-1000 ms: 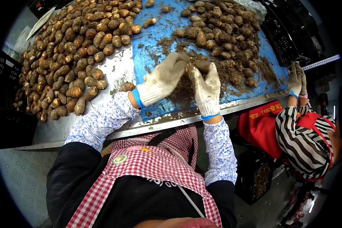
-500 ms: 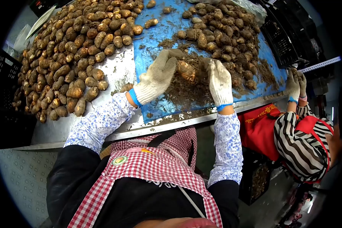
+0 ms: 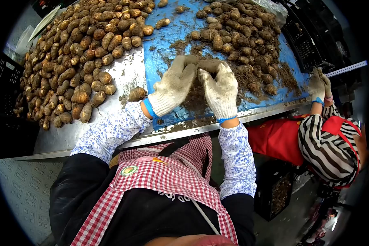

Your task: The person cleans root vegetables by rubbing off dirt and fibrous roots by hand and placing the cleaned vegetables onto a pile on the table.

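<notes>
My left hand (image 3: 177, 82), in a soiled white knit glove, is closed around a taro that the gloves now hide. Against it lies my right hand (image 3: 220, 86), gloved the same way, its fingers curled in and touching the left fingertips. What the right fingers hold is hidden. Beneath both hands, dark loose root fibres (image 3: 192, 104) are scattered on a blue sheet (image 3: 164, 39). A single taro (image 3: 137, 94) rests on the metal beside my left wrist. To the right of my hands spreads a heap of hairy, root-covered taros (image 3: 244, 41).
A large pile of cleaner taros (image 3: 69, 65) covers the metal table (image 3: 125, 69) on the left. Black crates (image 3: 301, 41) stand at the back right. A co-worker in a striped top (image 3: 328, 147) is at the right, gloved hands (image 3: 319, 87) near the table edge.
My right hand has moved left and in against my left hand. The taro visible between them before is now covered. The lone taro by my left wrist shows more fully.
</notes>
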A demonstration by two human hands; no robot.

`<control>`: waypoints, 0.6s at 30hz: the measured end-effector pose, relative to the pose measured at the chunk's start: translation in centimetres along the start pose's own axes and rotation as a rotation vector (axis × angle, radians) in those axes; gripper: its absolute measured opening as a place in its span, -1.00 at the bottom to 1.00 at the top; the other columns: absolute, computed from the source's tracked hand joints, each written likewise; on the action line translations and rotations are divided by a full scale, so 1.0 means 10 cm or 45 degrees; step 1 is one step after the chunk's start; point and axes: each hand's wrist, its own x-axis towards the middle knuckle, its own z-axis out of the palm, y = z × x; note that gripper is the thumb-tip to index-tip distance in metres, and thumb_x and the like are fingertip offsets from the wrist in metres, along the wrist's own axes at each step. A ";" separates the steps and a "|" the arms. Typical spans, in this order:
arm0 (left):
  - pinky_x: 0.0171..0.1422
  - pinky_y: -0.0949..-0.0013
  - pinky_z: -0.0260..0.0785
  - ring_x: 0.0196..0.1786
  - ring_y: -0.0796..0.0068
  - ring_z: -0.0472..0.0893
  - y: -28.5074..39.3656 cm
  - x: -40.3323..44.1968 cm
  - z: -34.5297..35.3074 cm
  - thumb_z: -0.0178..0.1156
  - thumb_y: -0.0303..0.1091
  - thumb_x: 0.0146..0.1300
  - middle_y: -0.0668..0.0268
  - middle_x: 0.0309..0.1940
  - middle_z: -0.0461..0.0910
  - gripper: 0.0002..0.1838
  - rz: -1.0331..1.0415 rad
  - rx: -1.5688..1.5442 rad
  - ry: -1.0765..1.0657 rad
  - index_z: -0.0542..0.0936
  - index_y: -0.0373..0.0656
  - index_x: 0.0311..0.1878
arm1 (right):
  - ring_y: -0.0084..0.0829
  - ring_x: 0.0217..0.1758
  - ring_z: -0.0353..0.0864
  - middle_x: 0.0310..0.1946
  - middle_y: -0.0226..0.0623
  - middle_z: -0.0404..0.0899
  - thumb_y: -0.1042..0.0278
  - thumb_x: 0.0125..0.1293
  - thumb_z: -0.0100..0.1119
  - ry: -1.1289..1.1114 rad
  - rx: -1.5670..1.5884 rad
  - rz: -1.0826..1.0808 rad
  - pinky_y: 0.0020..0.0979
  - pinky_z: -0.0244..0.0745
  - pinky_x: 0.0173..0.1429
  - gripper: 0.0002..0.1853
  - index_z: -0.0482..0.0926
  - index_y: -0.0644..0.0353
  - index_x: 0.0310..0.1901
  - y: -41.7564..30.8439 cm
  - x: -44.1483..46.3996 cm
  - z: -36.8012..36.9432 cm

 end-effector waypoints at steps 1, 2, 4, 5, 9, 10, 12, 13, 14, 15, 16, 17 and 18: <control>0.31 0.30 0.31 0.16 0.29 0.49 -0.08 -0.02 0.02 -0.11 -0.50 0.45 0.07 0.09 0.50 -0.73 0.042 -0.085 -0.014 0.43 -0.33 0.14 | -0.31 -0.16 0.67 -0.24 -0.19 0.67 0.50 0.21 0.30 -0.026 0.072 0.209 -0.40 0.58 -0.10 -0.89 0.63 0.24 -0.22 0.04 0.04 -0.01; 0.33 0.30 0.30 0.17 0.29 0.49 -0.17 -0.07 0.04 -0.13 -0.53 0.45 0.07 0.10 0.50 -0.72 0.081 -0.171 -0.027 0.42 -0.34 0.14 | -0.33 -0.16 0.67 -0.25 -0.21 0.67 0.49 0.23 0.29 -0.055 0.146 0.420 -0.41 0.58 -0.11 -0.90 0.63 0.24 -0.23 0.12 0.07 -0.03; 0.43 0.29 0.21 0.23 0.29 0.44 -0.17 -0.09 0.00 -0.22 -0.62 0.42 0.06 0.12 0.49 -0.69 0.137 -0.375 -0.053 0.38 -0.37 0.15 | -0.40 -0.13 0.67 -0.26 -0.27 0.68 0.47 0.29 0.25 -0.079 0.015 0.435 -0.47 0.57 -0.13 -0.91 0.62 0.25 -0.20 0.40 -0.01 -0.05; 0.27 0.32 0.30 0.08 0.36 0.47 -0.19 -0.04 -0.05 -0.18 -0.59 0.43 0.08 0.06 0.52 -0.71 0.201 -0.193 -0.018 0.40 -0.37 0.14 | -0.41 -0.17 0.67 -0.25 -0.24 0.69 0.47 0.30 0.24 -0.107 0.061 0.638 -0.50 0.61 -0.04 -0.89 0.60 0.27 -0.18 0.53 -0.08 -0.03; -0.28 0.50 0.41 -0.38 0.64 0.43 -0.02 -0.02 -0.10 -0.13 -0.47 0.47 0.22 -0.14 0.52 -0.72 -0.058 -0.121 -0.012 0.42 -0.29 0.16 | -0.53 -0.30 0.65 -0.13 -0.17 0.63 0.32 0.42 0.14 -0.025 1.239 0.879 -0.57 0.63 -0.29 -0.64 0.49 0.31 0.16 0.57 -0.12 -0.09; -0.37 0.58 0.35 -0.41 0.72 0.37 -0.08 0.00 -0.04 -0.13 -0.45 0.48 0.29 -0.17 0.49 -0.71 -0.100 -0.186 -0.004 0.40 -0.23 0.19 | -0.49 -0.26 0.64 -0.06 -0.11 0.58 0.40 0.39 0.15 -0.193 1.315 0.783 -0.56 0.67 -0.24 -0.58 0.42 0.37 0.23 0.54 -0.11 -0.15; -0.43 0.63 0.32 -0.44 0.74 0.32 0.08 -0.02 -0.04 -0.10 -0.42 0.47 0.36 -0.24 0.47 -0.69 -0.247 -0.235 -0.039 0.41 -0.17 0.22 | -0.43 -0.19 0.63 -0.09 -0.04 0.53 0.45 0.38 0.15 -0.226 1.795 0.780 -0.55 0.71 -0.15 -0.55 0.35 0.45 0.24 0.34 -0.14 -0.09; -0.40 0.60 0.36 -0.42 0.71 0.37 0.12 0.00 -0.04 -0.09 -0.41 0.47 0.33 -0.23 0.49 -0.70 -0.221 -0.108 -0.085 0.43 -0.17 0.21 | -0.39 -0.16 0.62 -0.11 -0.01 0.51 0.48 0.38 0.16 -0.252 2.027 0.793 -0.55 0.73 -0.10 -0.53 0.32 0.49 0.24 0.23 -0.16 -0.07; -0.37 0.57 0.40 -0.40 0.68 0.42 0.13 0.03 -0.03 -0.07 -0.41 0.47 0.31 -0.22 0.51 -0.70 -0.192 0.019 -0.131 0.44 -0.17 0.20 | -0.39 -0.16 0.61 -0.11 -0.02 0.50 0.46 0.41 0.11 -0.222 2.272 0.874 -0.55 0.73 -0.12 -0.56 0.33 0.46 0.24 0.32 -0.21 0.00; -0.33 0.53 0.44 -0.38 0.65 0.47 0.14 0.04 -0.03 -0.06 -0.41 0.46 0.28 -0.21 0.53 -0.71 -0.162 0.146 -0.174 0.45 -0.17 0.19 | -0.39 -0.16 0.59 -0.11 -0.03 0.50 0.44 0.44 0.07 -0.191 2.517 0.954 -0.55 0.72 -0.13 -0.59 0.34 0.44 0.24 0.34 -0.22 0.04; -0.27 0.50 0.46 -0.33 0.60 0.51 0.15 0.01 -0.04 -0.05 -0.40 0.46 0.25 -0.20 0.55 -0.72 0.037 0.241 -0.144 0.47 -0.18 0.17 | -0.39 -0.16 0.59 -0.11 -0.05 0.51 0.46 0.45 0.03 -0.066 2.355 1.020 -0.55 0.71 -0.15 -0.61 0.35 0.42 0.24 0.32 -0.24 0.03; -0.20 0.47 0.49 -0.28 0.55 0.55 0.16 -0.04 -0.05 -0.04 -0.39 0.46 0.22 -0.18 0.57 -0.73 0.228 0.336 -0.111 0.48 -0.19 0.16 | -0.38 -0.17 0.59 -0.12 -0.07 0.51 0.47 0.46 -0.01 0.050 2.191 1.086 -0.55 0.70 -0.17 -0.63 0.35 0.41 0.23 0.27 -0.26 -0.01; -0.14 0.44 0.51 -0.22 0.50 0.59 0.18 -0.08 -0.07 -0.03 -0.39 0.46 0.18 -0.17 0.60 -0.73 0.427 0.435 -0.079 0.49 -0.20 0.14 | -0.38 -0.16 0.60 -0.11 -0.07 0.52 0.50 0.45 -0.02 0.035 1.901 0.993 -0.54 0.70 -0.18 -0.64 0.36 0.40 0.22 0.19 -0.26 -0.04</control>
